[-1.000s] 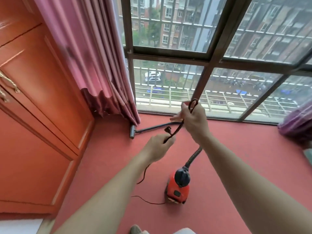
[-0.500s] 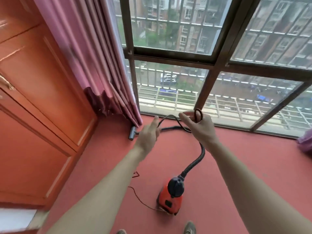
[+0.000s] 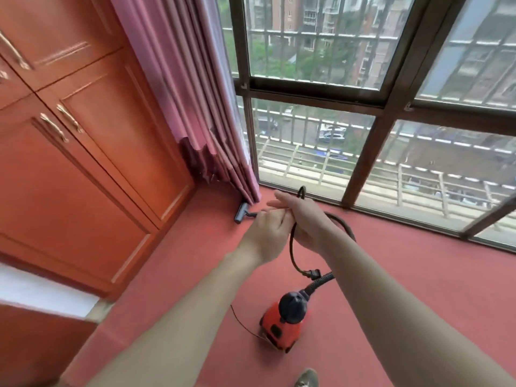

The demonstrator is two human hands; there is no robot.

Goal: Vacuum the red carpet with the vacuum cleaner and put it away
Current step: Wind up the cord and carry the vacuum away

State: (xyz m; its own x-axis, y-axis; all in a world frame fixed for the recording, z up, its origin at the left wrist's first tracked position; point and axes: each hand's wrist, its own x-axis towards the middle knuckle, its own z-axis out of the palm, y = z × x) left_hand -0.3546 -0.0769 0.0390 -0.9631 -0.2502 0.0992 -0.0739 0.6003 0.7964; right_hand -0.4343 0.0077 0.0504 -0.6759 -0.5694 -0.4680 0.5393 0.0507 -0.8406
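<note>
Vacuum (image 3: 284,319) sits on the red carpet (image 3: 418,275), low in centre view, between the two forearms. Small canister body, orange-red, with a round black cap on top and a dark patch on its side. A ribbed black hose (image 3: 321,282) leaves the cap and runs up toward the window (image 3: 363,107). Its far end cannot be traced behind the hands. The floor head (image 3: 242,213), a grey bar, lies on the carpet just beside the curtain (image 3: 195,107) hem, near the cabinet (image 3: 83,149) corner.

A thin black cord (image 3: 291,247) hangs in a loop from the hands; its plug (image 3: 311,273) dangles just above the hose. A finer length of cord trails across the carpet to the vacuum's lower left side.

Left hand (image 3: 268,236): fingers curled narrow, pinching what looks like the cord. The contact is blurred.

Right hand (image 3: 304,219): held above and touching the left, fingers stretched out flat toward the curtain, cord looped round the palm with a small coil showing above the knuckles. The grasp itself is not clear.

A shoe tip (image 3: 307,378) shows at the bottom edge, near the vacuum.
</note>
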